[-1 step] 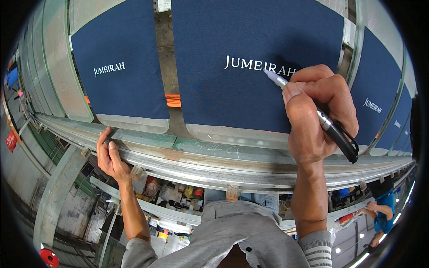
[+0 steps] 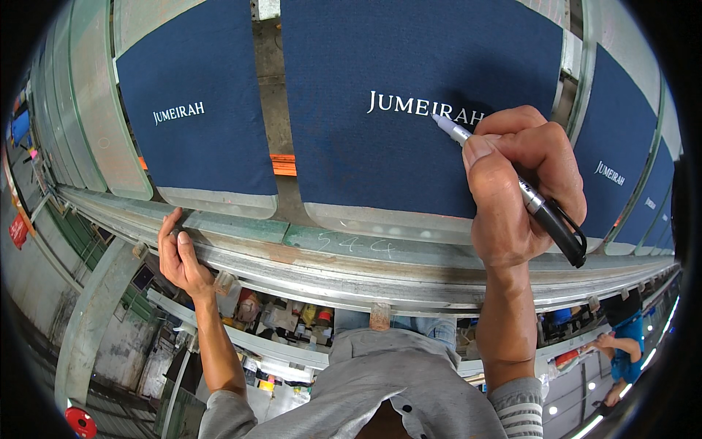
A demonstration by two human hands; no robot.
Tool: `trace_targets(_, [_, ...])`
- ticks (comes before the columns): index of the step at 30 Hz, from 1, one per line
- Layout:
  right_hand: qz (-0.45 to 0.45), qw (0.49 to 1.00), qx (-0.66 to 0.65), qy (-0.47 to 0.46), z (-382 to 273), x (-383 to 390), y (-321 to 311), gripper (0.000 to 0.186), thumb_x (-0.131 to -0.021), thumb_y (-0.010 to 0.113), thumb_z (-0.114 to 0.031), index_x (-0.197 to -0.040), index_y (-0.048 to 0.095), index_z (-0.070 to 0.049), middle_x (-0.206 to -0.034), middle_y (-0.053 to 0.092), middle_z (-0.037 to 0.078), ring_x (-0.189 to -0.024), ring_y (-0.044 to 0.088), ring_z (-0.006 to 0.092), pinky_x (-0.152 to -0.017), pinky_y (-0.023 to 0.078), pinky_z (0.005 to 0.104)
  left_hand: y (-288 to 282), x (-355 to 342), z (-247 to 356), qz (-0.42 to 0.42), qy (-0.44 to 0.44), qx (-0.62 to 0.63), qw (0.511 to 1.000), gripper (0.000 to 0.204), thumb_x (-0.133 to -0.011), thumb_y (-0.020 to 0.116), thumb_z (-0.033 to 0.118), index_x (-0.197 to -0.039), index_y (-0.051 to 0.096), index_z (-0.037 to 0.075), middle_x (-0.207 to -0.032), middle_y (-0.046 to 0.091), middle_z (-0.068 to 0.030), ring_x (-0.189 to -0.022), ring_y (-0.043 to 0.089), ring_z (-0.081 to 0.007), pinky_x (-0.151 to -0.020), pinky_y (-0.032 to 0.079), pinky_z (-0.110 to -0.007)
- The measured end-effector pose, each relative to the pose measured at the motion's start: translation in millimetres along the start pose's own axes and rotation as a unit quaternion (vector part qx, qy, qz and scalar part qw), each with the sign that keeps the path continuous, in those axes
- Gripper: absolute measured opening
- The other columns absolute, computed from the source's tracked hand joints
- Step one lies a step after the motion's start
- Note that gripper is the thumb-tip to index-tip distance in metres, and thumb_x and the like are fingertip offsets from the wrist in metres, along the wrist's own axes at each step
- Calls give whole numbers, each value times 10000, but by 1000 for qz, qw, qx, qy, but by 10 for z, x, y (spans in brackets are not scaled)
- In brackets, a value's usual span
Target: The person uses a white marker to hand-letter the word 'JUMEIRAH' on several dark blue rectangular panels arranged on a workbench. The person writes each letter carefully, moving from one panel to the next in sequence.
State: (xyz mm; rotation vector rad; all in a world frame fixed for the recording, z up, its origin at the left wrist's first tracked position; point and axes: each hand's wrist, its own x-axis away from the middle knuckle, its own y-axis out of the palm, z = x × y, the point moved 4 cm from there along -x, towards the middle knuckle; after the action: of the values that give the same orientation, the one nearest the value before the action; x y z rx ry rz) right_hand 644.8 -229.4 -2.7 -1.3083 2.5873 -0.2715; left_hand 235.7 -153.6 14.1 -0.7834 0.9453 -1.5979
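Observation:
My right hand (image 2: 523, 186) grips a silver-and-black marker pen (image 2: 557, 227), its pale tip on or just over the white lettering of the navy fabric panel (image 2: 365, 161) in the middle. The panel lies on a flat board (image 2: 365, 219). My left hand (image 2: 183, 256) rests at the near rail (image 2: 292, 256), below a second navy panel (image 2: 197, 154) with similar lettering. Its fingers are curled, with a small dark object between them that I cannot make out.
More lettered navy panels (image 2: 607, 146) line the right, and bare boards (image 2: 95, 124) the left. Below the rail is a cluttered shelf (image 2: 285, 322). A person in blue (image 2: 625, 351) shows at the lower right.

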Motion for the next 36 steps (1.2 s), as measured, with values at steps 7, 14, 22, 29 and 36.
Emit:
trace_targets(7, [1,1000,2,-4,1,-2,-2,92,-706,624,13,-708,538,-21,-699,637,156,-519,474,75,-487,358,227,1,-2,8,0,-5,-3,1000,306,-978,508,144,-728,519,-31,-1182,672,-173,-1122,609,-254,-1098,366,-461])
trace_targets(14, [1,1000,7,-8,3,4,-1,94,-705,623,16,-713,537,-24,-698,636,158,-524,478,75,-494,363,229,-1,-2,14,-2,-5,-4,1000,310,-979,508,147,-727,518,-32,-1183,671,-174,-1124,608,-254,-1101,360,-457])
trace_targets(22, [-5,1000,0,-4,1,-3,-3,83,-695,597,26,-712,532,-23,-692,632,160,-525,485,84,-497,372,233,1,-5,15,-1,-3,-4,1000,316,-980,503,144,-720,517,-33,-1185,671,-176,-1122,611,-254,-1095,366,-455])
trace_targets(29, [4,1000,-18,-18,26,1,-22,67,-701,575,29,-720,521,-6,-688,611,179,-537,472,95,-497,367,232,6,-8,29,3,0,-1,1000,310,-973,505,133,-709,506,-31,-1181,671,-183,-1110,613,-260,-1098,363,-468])
trace_targets(36, [83,988,-102,80,-6,17,-123,68,-719,592,37,-729,530,13,-675,605,180,-520,476,100,-478,384,234,-1,-8,22,-1,0,-1,1000,309,-973,501,134,-712,488,-29,-1179,670,-181,-1105,609,-259,-1104,355,-469])
